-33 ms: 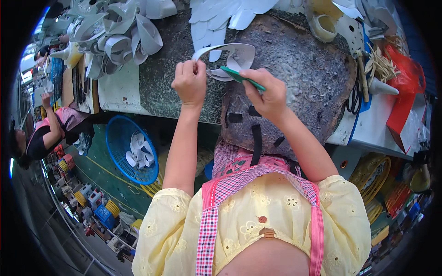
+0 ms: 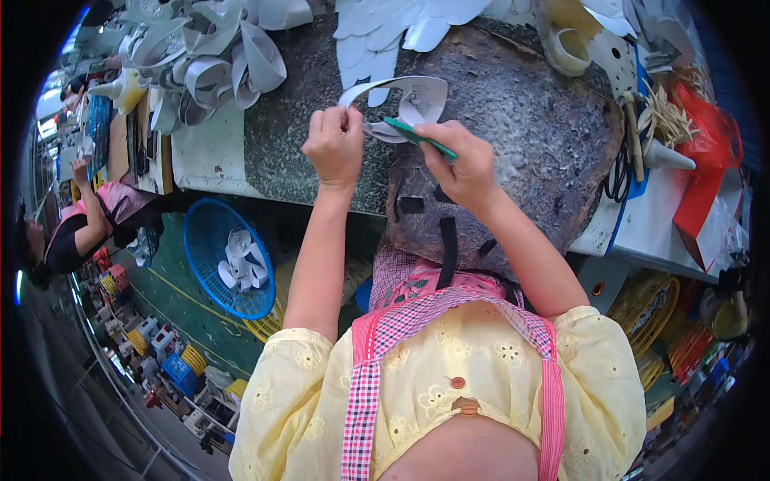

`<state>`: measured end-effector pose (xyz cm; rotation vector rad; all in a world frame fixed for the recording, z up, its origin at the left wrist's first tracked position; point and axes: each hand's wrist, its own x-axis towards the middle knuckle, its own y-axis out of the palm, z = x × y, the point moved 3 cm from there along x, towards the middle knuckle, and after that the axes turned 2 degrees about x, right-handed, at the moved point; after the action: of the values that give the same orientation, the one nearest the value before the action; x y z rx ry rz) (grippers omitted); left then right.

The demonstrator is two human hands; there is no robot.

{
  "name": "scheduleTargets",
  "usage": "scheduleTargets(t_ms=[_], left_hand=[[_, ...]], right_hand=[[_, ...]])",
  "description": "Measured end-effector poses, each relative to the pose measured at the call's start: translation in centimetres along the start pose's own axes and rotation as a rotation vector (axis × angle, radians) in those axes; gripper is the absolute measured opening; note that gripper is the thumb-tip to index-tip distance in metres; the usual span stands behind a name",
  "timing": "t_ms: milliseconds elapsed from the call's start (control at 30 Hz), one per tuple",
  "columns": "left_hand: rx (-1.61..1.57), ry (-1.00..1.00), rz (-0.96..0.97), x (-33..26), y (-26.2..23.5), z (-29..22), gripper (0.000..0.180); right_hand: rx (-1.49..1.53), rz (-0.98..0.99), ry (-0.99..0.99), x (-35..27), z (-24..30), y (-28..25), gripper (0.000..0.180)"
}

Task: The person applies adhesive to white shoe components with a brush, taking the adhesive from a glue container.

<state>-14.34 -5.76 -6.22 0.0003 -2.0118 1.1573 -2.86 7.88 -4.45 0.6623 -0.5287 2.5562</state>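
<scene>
The left hand [image 2: 333,148] is curled closed, pinching the near-left end of a white curved strip [image 2: 427,92] that arches above the desk [image 2: 210,160]. The right hand [image 2: 464,164] is closed around a flat green tool [image 2: 403,130], its tip at the strip's lower part; whether they touch is unclear. Beneath spreads a rough, stained pad [image 2: 537,120]. Flat white pieces [image 2: 393,24] fan out beyond the strip, and a pile of curled white strips [image 2: 204,76] sits to the left. Below the desk, a blue basket [image 2: 207,228] contains white pieces
</scene>
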Motion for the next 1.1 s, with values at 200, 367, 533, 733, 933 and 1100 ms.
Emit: scheduleTargets(t_ms=[200, 367, 533, 733, 933, 1100], left_hand=[[0.001, -0.021, 0.121, -3.4, -1.5, 0.3, 0.016], [-0.054, 0.079, 0.179, -6.8, -2.7, -0.2, 0.013], [-0.121, -0.034, 0.187, -9.7, -2.1, 0.5, 0.015], [-0.236, -0.264, 0.202, -10.7, -2.5, 1.2, 0.010], [-0.338, -0.540, 0.175, -11.8, -2.5, 2.3, 0.007], [-0.365, -0.618, 0.168, -12.5, -2.4, 2.1, 0.010]], right_hand=[[-0.154, 0.213, -0.062, -1.6, -2.3, 4.4, 0.030], [-0.257, 0.172, -0.066, -2.7, -3.3, 2.7, 0.029], [-0.159, 0.339, -0.067, -4.4, -2.2, 4.2, 0.031], [-0.166, 0.286, -0.034, -3.9, -3.7, 4.4, 0.030], [-0.052, 0.463, 0.013, -2.6, -2.4, 5.0, 0.026], [-0.060, 0.516, -0.160, -3.5, -2.3, 6.2, 0.027]])
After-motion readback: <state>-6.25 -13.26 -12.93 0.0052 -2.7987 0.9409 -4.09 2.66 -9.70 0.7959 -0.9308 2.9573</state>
